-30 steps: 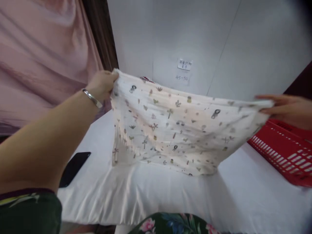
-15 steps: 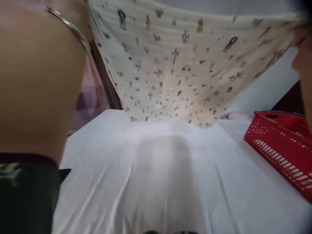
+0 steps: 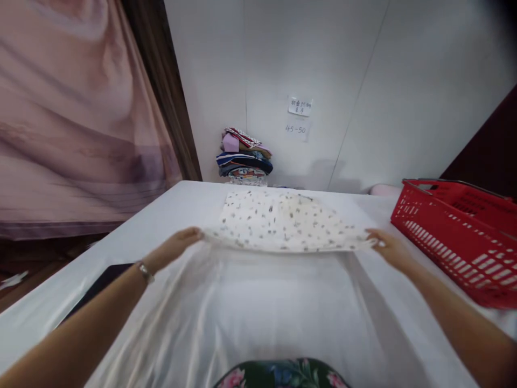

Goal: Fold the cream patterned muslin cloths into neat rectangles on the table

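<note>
A cream cloth (image 3: pixel 278 218) with a small scattered print is stretched across the far part of the white-covered table (image 3: pixel 283 302). Its near edge is held off the surface, while the far part lies on the table. My left hand (image 3: pixel 184 237), with a metal bracelet at the wrist, pinches the near left corner. The near right corner is pinched in my right hand (image 3: pixel 382 245). Both arms reach forward, wide apart.
A red plastic basket (image 3: pixel 456 231) stands on the right. Folded textiles (image 3: pixel 244 156) are stacked by the back wall, left of paper notes (image 3: pixel 299 106). A pink curtain (image 3: pixel 81 118) hangs at left. Something dark and flat (image 3: pixel 100 285) lies beneath my left forearm.
Both hands have come down from high up, lowering the cloth from a raised sheet onto the far part of the table. The wall and the textile stack are now visible.
</note>
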Demonstrator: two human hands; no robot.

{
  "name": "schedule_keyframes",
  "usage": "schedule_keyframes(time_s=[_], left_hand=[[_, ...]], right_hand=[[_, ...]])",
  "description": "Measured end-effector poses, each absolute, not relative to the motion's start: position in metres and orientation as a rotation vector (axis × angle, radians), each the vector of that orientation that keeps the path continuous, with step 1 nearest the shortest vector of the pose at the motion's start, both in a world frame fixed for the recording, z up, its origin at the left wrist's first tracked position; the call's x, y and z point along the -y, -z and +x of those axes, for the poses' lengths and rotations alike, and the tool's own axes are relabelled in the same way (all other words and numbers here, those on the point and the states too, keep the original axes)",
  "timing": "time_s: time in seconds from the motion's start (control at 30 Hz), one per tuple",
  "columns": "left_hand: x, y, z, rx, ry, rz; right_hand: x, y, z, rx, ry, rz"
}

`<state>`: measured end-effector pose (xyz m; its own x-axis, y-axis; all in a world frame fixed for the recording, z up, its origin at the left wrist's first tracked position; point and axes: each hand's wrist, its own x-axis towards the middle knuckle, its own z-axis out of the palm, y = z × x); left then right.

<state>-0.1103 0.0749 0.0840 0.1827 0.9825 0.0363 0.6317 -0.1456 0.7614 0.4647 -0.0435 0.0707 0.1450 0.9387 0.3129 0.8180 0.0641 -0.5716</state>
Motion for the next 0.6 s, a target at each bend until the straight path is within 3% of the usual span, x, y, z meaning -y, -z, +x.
schedule_keyframes(time_s=[0.07,0.17,0.33,0.6], left_hand=[[-0.057,-0.05,-0.116,-1.488,-0.618,1.797],[-0.035,-0.037,-0.129,-1.505,-0.697,1.721],[-0.009,-0.035,-0.157,-1.494,-0.776,1.792],[0.018,0.01,-0.182,-1.562,-0.696,1.821]], right_hand=[[0.066,-0.031,0.457,1.692,-0.344,-1.883],[0.099,-0.005,0.45,1.591,-0.323,-1.946],[0.146,0.001,0.441,1.557,-0.305,-1.935],[0.174,0.013,0.434,1.65,-0.381,-1.958]])
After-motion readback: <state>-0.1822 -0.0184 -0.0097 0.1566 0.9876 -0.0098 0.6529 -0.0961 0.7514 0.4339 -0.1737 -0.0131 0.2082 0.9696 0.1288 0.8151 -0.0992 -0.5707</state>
